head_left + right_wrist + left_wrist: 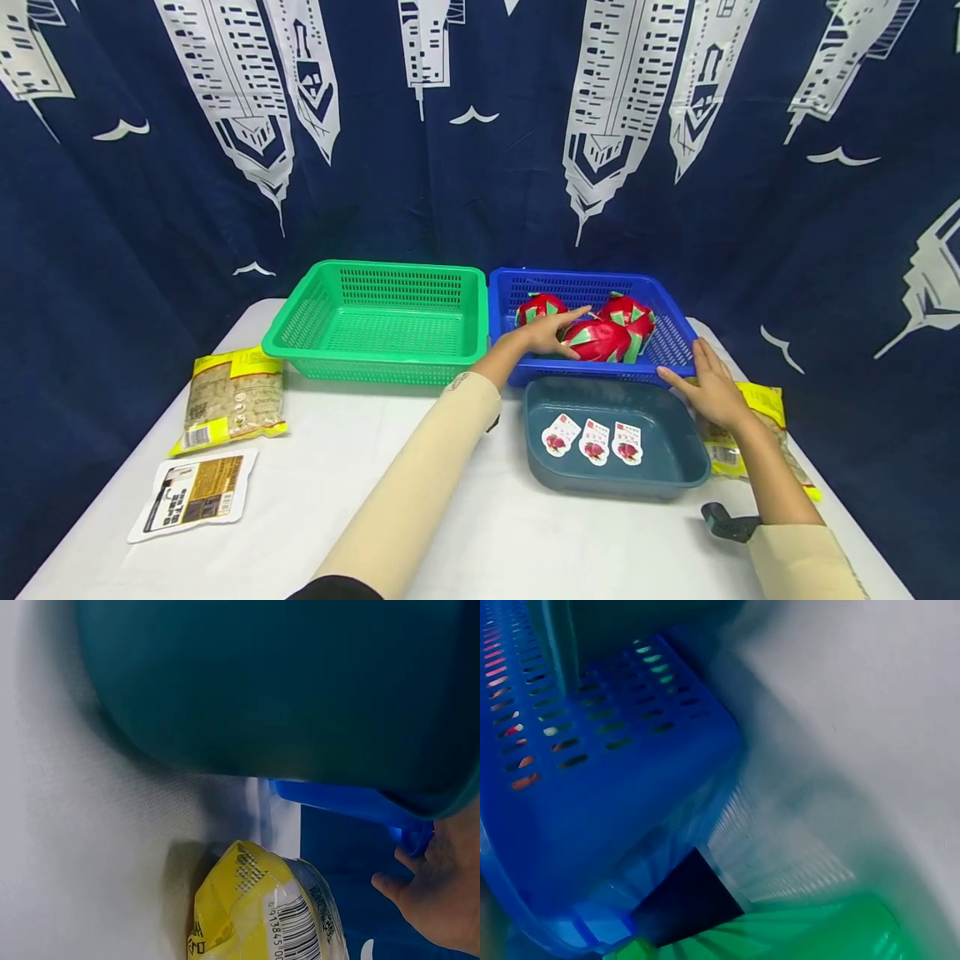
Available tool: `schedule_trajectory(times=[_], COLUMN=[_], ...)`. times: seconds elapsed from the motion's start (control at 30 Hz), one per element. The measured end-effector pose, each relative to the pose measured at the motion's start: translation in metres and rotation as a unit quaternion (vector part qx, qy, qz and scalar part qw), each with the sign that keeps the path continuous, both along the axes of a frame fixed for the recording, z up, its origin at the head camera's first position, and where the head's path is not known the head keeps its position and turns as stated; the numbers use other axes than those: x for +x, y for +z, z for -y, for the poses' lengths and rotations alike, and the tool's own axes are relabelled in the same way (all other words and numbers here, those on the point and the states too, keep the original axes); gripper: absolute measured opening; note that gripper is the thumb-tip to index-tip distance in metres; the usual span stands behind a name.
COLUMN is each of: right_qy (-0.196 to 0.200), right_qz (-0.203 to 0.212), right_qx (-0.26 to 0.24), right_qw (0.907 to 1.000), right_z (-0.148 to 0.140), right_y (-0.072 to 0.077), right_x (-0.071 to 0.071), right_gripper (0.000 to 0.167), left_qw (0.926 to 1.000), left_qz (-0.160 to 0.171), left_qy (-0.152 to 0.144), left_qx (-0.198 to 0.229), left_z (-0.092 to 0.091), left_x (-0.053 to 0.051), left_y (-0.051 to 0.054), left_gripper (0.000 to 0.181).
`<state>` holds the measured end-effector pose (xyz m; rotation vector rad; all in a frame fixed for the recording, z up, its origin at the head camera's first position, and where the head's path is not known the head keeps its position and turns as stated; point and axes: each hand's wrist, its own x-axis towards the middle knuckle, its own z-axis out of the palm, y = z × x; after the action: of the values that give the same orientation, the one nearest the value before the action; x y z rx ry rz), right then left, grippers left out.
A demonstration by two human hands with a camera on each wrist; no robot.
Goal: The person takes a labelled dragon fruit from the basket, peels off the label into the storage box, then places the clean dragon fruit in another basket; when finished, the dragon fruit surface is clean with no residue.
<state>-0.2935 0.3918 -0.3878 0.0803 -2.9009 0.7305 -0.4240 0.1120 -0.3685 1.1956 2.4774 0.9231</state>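
In the head view, three red dragon fruits with green scales lie in a blue basket [555, 371] at the back right. My left hand [546, 333] reaches over its front rim, fingers and thumb spread at the left end of the front dragon fruit [597, 340]. Behind it are the left dragon fruit [542, 307] and the right dragon fruit [628, 312]. My right hand [712, 387] holds the basket's front right corner. The right wrist view shows those fingers [390, 886] at the blue rim. The left wrist view shows the basket's perforated wall [592, 795], but no hand.
A green basket [375, 371] stands left of the blue one. In front, a dark teal bin [615, 483] contains three dragon fruit stickers [594, 442]. Yellow bags lie left [236, 396] and right [761, 404], the latter partly under my right arm. A flat pouch [197, 493] lies front left.
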Motion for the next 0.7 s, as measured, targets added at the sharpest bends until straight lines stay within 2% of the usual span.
schedule_trajectory(times=[0.1,0.17,0.27,0.4,0.5,0.6,0.63,0.7], right_qy=[0.0,0.0,0.002,0.007,0.013,0.021,0.022,0.018], right_qz=[0.003,0.005,0.007,0.008,0.018,0.018,0.013,-0.023], right_qx=[-0.001,-0.001,-0.001,-0.005,-0.008,-0.002,0.002,0.017], right_qw=[1.0,1.0,1.0,0.9999,0.9997,0.9996,0.9997,0.9994], right_z=[0.001,0.003,0.003,0.003,0.0,-0.001,0.0,0.003], right_y=[0.0,0.0,0.0,0.001,0.004,0.012,0.015,0.025], right_x=[-0.004,-0.005,-0.007,-0.008,-0.008,-0.008,-0.007,-0.002], right_gripper=[0.096,0.096,0.096,0.095,0.095,0.096,0.096,0.092], left_qw=[0.9977,0.9951,0.9938,0.9939,0.9906,0.9856,0.9834,0.9762], left_qz=[-0.044,-0.067,-0.077,-0.069,-0.069,-0.075,-0.083,-0.126], left_qy=[0.034,0.055,0.078,0.072,0.066,0.076,0.085,0.116], left_qx=[-0.039,-0.047,-0.022,0.046,0.098,0.131,0.137,0.133], left_z=[0.004,0.007,0.015,0.029,0.046,0.069,0.079,0.097], left_x=[-0.001,-0.002,-0.004,-0.002,0.007,0.023,0.03,0.045], left_y=[0.001,0.003,0.007,0.021,0.038,0.06,0.067,0.081], left_gripper=[0.084,0.08,0.068,0.047,0.037,0.031,0.03,0.028])
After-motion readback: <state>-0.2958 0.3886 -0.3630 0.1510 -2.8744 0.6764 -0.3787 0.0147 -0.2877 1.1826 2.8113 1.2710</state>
